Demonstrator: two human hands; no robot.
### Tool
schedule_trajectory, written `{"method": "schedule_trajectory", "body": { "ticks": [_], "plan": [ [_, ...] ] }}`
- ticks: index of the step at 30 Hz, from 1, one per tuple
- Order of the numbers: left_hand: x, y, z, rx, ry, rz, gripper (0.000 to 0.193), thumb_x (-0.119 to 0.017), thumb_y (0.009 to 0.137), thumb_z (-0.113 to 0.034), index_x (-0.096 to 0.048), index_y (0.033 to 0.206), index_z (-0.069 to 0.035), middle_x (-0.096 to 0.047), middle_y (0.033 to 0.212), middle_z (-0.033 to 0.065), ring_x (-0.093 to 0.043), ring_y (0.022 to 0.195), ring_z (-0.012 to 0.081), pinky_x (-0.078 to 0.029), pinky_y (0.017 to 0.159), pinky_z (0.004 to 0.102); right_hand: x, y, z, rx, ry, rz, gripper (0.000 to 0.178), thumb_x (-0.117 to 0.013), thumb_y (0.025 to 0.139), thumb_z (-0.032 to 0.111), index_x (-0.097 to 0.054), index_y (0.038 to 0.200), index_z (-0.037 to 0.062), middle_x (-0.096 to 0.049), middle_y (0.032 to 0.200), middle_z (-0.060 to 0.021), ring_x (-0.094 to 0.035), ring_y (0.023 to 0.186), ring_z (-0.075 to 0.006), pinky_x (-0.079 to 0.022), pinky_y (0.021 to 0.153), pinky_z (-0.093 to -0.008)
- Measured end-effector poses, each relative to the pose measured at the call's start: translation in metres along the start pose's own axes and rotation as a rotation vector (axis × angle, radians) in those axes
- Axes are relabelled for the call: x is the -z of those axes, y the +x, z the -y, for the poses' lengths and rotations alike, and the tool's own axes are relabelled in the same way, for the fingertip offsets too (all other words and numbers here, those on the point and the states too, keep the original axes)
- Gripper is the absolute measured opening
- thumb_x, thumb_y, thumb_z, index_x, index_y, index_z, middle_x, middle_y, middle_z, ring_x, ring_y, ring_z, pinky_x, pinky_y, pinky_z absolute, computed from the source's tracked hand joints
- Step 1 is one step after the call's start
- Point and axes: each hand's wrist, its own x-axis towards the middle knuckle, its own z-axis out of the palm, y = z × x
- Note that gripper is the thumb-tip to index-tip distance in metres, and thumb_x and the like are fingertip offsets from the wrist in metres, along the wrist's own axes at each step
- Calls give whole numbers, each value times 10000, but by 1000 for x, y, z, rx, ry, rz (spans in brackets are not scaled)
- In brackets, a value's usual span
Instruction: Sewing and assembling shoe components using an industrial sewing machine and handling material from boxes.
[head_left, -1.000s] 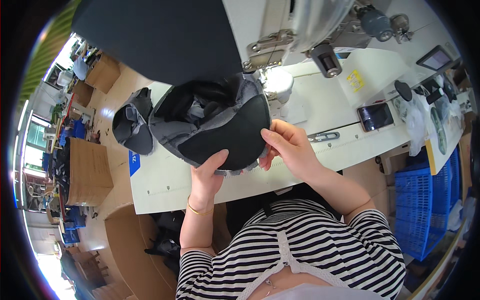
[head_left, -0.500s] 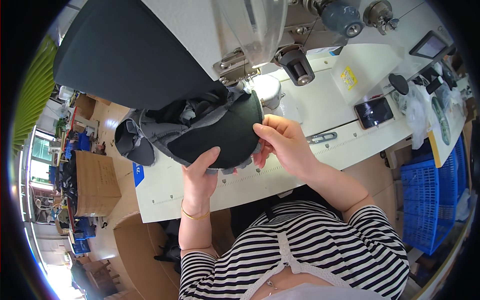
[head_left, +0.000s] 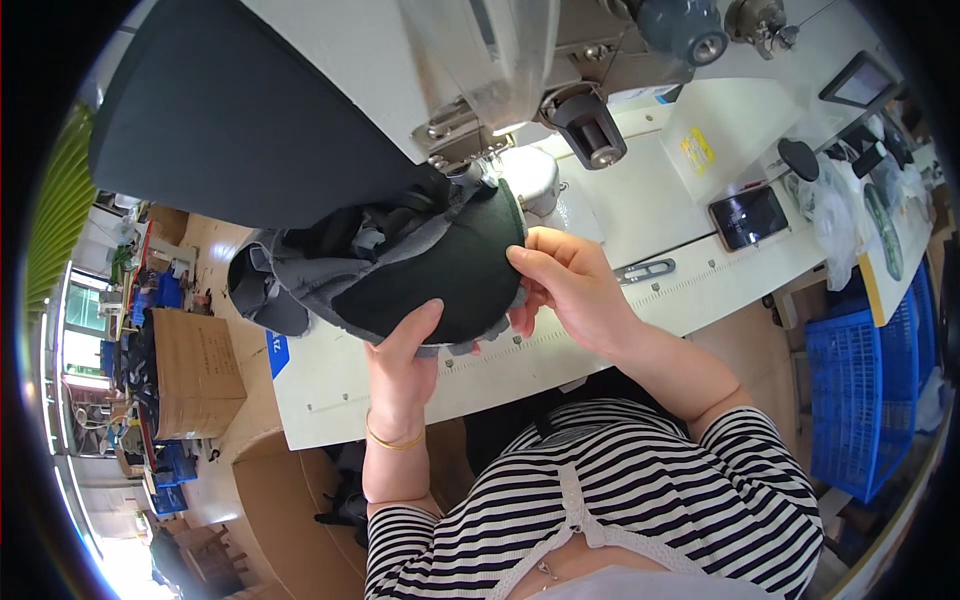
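A grey and black cloth piece that looks like a cap lies under the head of a sewing machine. Its dark, curved, brim-like panel faces up, and the far edge reaches the machine's presser foot. My left hand grips the near edge, thumb on top and fingers hidden beneath. At the panel's right edge, my right hand pinches the rim between thumb and fingers. Bunched grey and black cloth gathers to the left of the panel.
A large dark board-like panel rises at upper left. On the white table are a slim metal tool and a phone. Blue crates stand at right; cardboard boxes are on the left.
Both hands keep the same grip on the cap. The view has shifted slightly; the cap's edge at the presser foot looks barely changed.
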Motion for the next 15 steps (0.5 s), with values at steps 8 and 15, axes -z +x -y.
{"method": "schedule_trajectory", "body": {
  "ticks": [8, 15],
  "plan": [
    [0, 3, 4, -6, 9, -27, 323, -515, 819, 3, -513, 1141, 37, -632, 974, 161, -644, 727, 256, -500, 475, 342, 0, 4, 3, 13, 6, -1, 220, -482, 969, 177, -548, 853, 2, -593, 697, -78, -599, 533, -142, -502, 479, -256],
    [16, 3, 5, -11, -4, 114, 348, -519, 806, 25, -519, 1153, 55, -628, 1022, 163, -644, 792, 249, -524, 567, 344, -4, -14, 1, -58, -11, 23, 235, -494, 973, 188, -548, 895, -26, -605, 732, -106, -619, 572, -170, -509, 499, -275]
  ]
}}
